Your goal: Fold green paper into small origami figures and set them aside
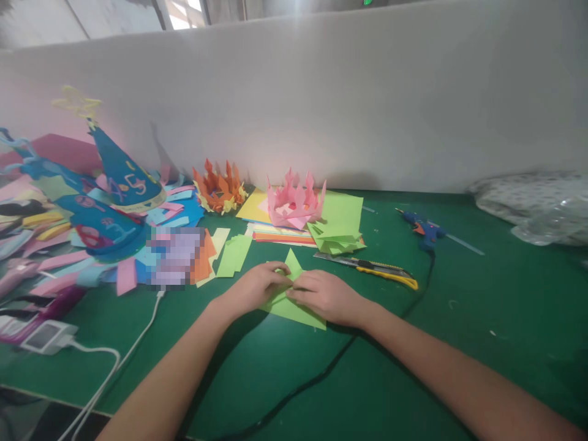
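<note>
A light green sheet of paper point(301, 312), partly folded to a point at its far end, lies on the green table under both hands. My left hand point(260, 285) pinches it from the left with curled fingers. From the right, my right hand point(324, 295) presses its bent fingers onto the fold, close to the left fingertips. Just beyond are folded green paper pieces point(337, 237) and a yellow utility knife point(386, 274) with its blade out. A pink paper crown point(296, 202) and an orange paper crown point(220, 187) stand farther back.
Blue cone hats point(124, 171) and many paper strips crowd the left side, with a white charger point(48, 337) and its cable in front. A blue glue gun point(422, 229) lies at right, its black cord point(316, 380) running across the table. Stacked coloured paper point(275, 234) sits behind the hands.
</note>
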Demonstrator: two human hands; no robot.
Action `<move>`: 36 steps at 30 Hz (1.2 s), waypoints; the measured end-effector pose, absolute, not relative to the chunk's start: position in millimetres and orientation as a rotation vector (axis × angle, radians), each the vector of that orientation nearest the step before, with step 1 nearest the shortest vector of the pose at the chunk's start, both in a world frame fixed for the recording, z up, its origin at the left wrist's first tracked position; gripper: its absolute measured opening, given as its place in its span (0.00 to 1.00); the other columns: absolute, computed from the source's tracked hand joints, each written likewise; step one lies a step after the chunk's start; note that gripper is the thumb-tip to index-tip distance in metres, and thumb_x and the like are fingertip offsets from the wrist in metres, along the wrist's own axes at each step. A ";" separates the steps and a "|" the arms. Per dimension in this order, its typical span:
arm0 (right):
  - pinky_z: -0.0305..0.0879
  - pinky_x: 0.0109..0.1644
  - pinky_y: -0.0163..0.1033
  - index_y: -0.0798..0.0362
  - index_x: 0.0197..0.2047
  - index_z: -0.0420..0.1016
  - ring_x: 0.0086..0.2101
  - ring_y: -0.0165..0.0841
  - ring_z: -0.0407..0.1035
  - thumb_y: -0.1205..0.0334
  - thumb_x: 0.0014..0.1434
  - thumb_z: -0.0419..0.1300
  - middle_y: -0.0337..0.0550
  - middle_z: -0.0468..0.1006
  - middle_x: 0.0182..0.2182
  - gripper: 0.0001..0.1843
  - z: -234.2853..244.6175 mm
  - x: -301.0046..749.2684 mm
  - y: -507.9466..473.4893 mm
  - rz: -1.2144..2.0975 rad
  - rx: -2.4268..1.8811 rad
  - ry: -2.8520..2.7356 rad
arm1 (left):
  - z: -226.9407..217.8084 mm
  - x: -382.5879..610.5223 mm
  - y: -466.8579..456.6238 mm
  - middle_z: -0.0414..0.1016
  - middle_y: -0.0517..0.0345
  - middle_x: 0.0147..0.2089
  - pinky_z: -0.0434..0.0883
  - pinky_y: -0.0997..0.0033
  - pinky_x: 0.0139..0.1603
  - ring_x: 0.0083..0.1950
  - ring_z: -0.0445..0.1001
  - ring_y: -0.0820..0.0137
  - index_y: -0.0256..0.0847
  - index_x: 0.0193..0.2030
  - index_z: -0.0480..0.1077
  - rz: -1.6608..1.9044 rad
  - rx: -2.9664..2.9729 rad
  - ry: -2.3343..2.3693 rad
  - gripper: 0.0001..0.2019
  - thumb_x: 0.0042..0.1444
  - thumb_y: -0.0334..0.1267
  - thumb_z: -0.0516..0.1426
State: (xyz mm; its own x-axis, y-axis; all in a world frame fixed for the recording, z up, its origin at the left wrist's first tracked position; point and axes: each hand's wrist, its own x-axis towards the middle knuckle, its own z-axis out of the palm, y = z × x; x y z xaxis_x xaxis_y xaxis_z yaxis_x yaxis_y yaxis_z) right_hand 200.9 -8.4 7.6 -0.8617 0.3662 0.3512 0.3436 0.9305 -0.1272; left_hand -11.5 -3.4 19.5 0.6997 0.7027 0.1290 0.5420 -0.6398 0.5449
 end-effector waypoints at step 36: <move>0.62 0.42 0.41 0.57 0.50 0.70 0.38 0.36 0.64 0.62 0.67 0.45 0.48 0.73 0.38 0.17 1.8 198.8 -7.0 0.046 -0.610 -2.815 | 15.3 -10.3 -3.5 0.70 0.51 0.47 0.66 0.66 0.50 0.49 0.69 0.67 0.39 0.43 0.70 0.498 2.551 0.931 0.14 0.60 0.25 0.46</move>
